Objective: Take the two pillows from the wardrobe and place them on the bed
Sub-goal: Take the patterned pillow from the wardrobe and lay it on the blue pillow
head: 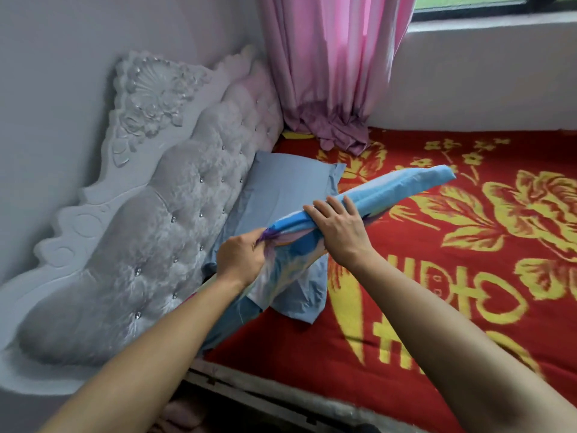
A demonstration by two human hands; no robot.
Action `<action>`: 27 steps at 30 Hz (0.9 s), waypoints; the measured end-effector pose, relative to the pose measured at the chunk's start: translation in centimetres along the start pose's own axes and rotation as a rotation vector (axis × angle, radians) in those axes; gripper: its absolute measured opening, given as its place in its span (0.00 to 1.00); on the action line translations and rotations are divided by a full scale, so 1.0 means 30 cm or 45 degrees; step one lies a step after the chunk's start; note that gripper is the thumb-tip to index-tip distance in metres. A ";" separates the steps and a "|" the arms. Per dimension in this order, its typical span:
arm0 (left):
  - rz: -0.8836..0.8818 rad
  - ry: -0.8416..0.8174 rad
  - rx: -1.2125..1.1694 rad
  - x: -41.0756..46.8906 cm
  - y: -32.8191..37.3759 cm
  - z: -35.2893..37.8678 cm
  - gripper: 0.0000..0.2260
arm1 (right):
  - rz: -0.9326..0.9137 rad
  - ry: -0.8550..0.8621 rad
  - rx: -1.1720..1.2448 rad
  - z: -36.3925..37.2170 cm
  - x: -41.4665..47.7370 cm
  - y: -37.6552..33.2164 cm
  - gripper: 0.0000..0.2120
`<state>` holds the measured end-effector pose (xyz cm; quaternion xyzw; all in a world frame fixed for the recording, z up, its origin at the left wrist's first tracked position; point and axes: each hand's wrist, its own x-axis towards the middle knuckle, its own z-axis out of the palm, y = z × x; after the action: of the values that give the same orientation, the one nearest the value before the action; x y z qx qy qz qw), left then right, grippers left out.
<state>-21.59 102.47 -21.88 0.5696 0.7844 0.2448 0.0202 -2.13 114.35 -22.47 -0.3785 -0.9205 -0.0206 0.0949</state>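
A plain grey-blue pillow [281, 185] lies on the bed [437, 307] against the tufted headboard. Above it I hold a second pillow [402, 189], bright blue with a coloured print, tilted with its far end raised to the right. My left hand [240, 260] pinches its near corner and loose cover cloth. My right hand [340, 229] grips its long edge from above, fingers wrapped over it. The printed pillow partly hides the lower part of the plain one.
The bed carries a red blanket with yellow flowers. A white carved, padded headboard [150, 214] stands at the left against the wall. A pink curtain [331, 73] hangs into the far corner, its hem resting on the bed. The window sill [487, 26] runs along the back right.
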 end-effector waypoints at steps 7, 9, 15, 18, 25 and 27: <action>-0.002 -0.081 -0.222 0.277 -0.034 0.105 0.09 | 0.497 0.303 0.186 0.109 0.177 0.060 0.25; -0.021 -0.134 -0.363 0.351 -0.055 0.140 0.11 | 0.861 0.436 0.379 0.145 0.240 0.045 0.30; -0.165 -0.271 -0.832 0.557 -0.242 0.295 0.13 | 1.390 0.443 1.024 0.317 0.421 -0.032 0.43; -0.321 -0.358 -1.071 0.631 -0.393 0.397 0.09 | 1.312 0.368 0.970 0.478 0.512 -0.075 0.40; -0.541 -0.605 -0.599 0.607 -0.859 0.771 0.21 | 1.007 -0.469 0.953 1.079 0.522 -0.268 0.28; -0.623 -0.627 -0.484 0.587 -0.976 0.848 0.30 | 0.996 -0.478 0.801 1.210 0.485 -0.341 0.28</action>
<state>-45.72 120.80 -51.82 0.3935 0.8094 0.2298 0.3705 -25.20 121.13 -54.98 -0.6438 -0.6735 0.3611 0.0382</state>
